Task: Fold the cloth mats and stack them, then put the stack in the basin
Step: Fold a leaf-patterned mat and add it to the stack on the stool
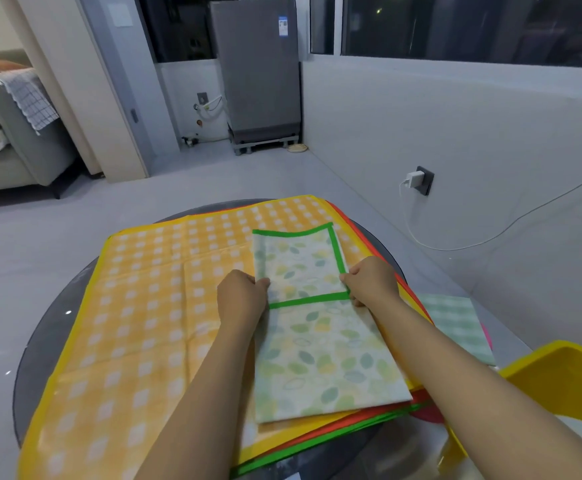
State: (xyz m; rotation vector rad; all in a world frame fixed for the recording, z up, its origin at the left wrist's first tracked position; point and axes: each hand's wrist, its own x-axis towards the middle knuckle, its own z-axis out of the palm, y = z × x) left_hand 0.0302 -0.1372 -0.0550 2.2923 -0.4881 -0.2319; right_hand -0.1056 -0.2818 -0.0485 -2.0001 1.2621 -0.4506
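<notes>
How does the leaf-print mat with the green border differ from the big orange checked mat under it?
The leaf-print mat with green border is folded into a narrow strip and gripped by both hands; the orange checked mat with yellow border lies spread flat, untouched. One bears pale leaves, the other white squares. Both are bordered cloth mats on the round table.

Half-folded leaf-print mat (320,344) atop yellow mat (151,306)

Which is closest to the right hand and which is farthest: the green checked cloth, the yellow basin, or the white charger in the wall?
From the right hand, in the head view:
1. Green checked cloth, lying just to its right on the table.
2. Yellow basin, lower right, past the cloth.
3. White charger, plugged in up on the wall, off the table, farthest away.
</notes>
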